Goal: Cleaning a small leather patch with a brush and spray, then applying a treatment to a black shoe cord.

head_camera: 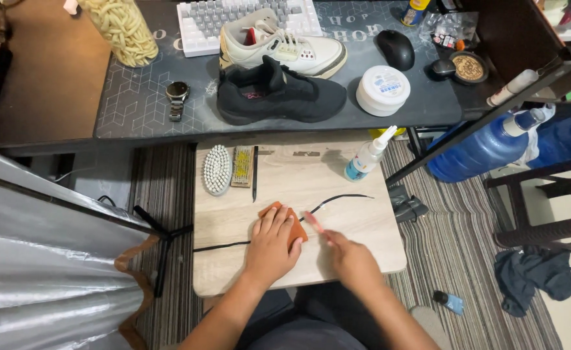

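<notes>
- Your left hand [270, 245] lies flat, pressing the orange cloth [292, 223] onto the black shoelace [334, 199] — mid-board [363, 259].
- Your right hand [350, 259], blurred, fingers loose, holds nothing I can make out.
- Wiping stage, I'd judge — next needs steady lace tension.

bare board [363, 243] right of the hands, brushes [228, 168] and spray bottle [365, 157] crowding its far edge

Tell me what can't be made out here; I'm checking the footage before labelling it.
Head view only:
- Orange cloth: mostly hidden under the left hand.
- Right hand: fingers motion-blurred, so touching the black shoelace or not is unclear.
- Shoelace's middle: covered by hand and cloth.
- White sneaker: lower side blocked by the black sneaker.
- Keyboard: cut by the top edge.
</notes>
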